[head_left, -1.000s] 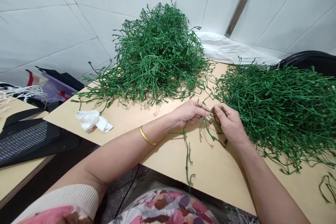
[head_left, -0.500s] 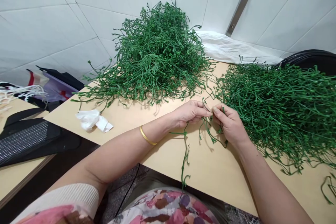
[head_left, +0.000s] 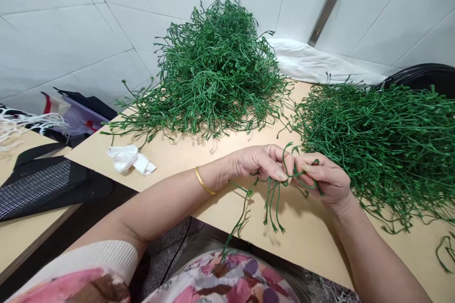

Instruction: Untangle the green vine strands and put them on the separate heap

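Note:
Between finger and thumb, my left hand [head_left: 268,163] pinches thin green artificial stems [head_left: 273,203], whose forked ends dangle below it. My right hand [head_left: 327,180] is closed on the same stems just to the right, the fingertips of both hands almost touching. One longer strand [head_left: 241,215] trails from the left hand over the table's front edge toward my lap. Beyond my hands rises a tall heap of similar stems [head_left: 216,71]. Another heap [head_left: 384,142] spreads to the right, beside my right hand. Exactly where the held stems join is hidden by my fingers.
Crumpled white tissue [head_left: 130,158] lies on the pale table [head_left: 177,170] at left. A white cloth [head_left: 316,64] and a round black object [head_left: 426,78] sit by the tiled wall. Black mesh material [head_left: 39,189] rests on the other table at left. A few loose stems [head_left: 444,251] lie far right.
Both hands have come slightly nearer to me and right. The held stems have been turned, with several ends now hanging below the left hand. The trailing strand has swung left.

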### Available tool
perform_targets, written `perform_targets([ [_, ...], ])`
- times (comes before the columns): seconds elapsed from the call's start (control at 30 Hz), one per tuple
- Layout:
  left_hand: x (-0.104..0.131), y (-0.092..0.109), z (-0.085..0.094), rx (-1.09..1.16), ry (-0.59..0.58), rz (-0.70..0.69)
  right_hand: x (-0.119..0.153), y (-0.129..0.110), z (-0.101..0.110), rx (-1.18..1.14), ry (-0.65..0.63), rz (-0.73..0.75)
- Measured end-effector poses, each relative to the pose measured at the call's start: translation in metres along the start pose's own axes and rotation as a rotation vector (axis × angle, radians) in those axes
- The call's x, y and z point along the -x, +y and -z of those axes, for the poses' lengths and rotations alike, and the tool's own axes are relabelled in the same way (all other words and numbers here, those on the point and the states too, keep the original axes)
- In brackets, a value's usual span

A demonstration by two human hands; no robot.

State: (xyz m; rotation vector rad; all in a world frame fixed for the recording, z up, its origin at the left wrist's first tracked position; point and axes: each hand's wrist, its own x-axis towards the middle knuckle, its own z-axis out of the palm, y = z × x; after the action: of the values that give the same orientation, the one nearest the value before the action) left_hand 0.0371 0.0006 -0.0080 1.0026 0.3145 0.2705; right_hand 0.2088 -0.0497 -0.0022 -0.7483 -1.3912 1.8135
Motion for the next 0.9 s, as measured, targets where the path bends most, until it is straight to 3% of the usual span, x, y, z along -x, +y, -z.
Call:
perform_targets([
  [0.1, 0.004, 0.004, -0.004, -0.055, -0.16, 0.035, 0.002, -0.009, -0.006, -0.102, -0.028, 0.13],
  [0.17, 0.003, 0.006, -0.002, -0.076, -0.171, 0.021, 0.002, -0.016, -0.008, -0.179, 0.022, 0.256],
  [0.33, -0.012, 0.007, 0.018, 0.167, 0.278, -0.155, -0.002, -0.022, 0.013, -0.122, 0.439, 0.36],
  [0.43, -0.018, 0.008, 0.024, 0.165, 0.411, -0.191, -0.006, -0.017, 0.026, -0.09, 0.649, 0.334],
  [0.57, -0.019, 0.006, 0.02, 0.078, 0.504, -0.169, -0.007, -0.012, 0.023, 0.018, 0.785, 0.325],
  [0.67, -0.019, 0.004, 0.019, 0.06, 0.487, -0.156, -0.007, -0.011, 0.014, 0.319, 0.88, 0.414],
  [0.77, -0.019, 0.004, 0.022, 0.082, 0.459, -0.144, -0.008, -0.023, 0.018, 0.785, 1.021, 0.45],
  [0.87, -0.019, 0.006, 0.022, 0.121, 0.458, -0.153, -0.01, -0.051, 0.037, 1.377, 1.213, 0.363],
  [0.9, -0.019, 0.006, 0.021, 0.126, 0.465, -0.161, -0.01, -0.061, 0.044, 1.577, 1.256, 0.267],
])
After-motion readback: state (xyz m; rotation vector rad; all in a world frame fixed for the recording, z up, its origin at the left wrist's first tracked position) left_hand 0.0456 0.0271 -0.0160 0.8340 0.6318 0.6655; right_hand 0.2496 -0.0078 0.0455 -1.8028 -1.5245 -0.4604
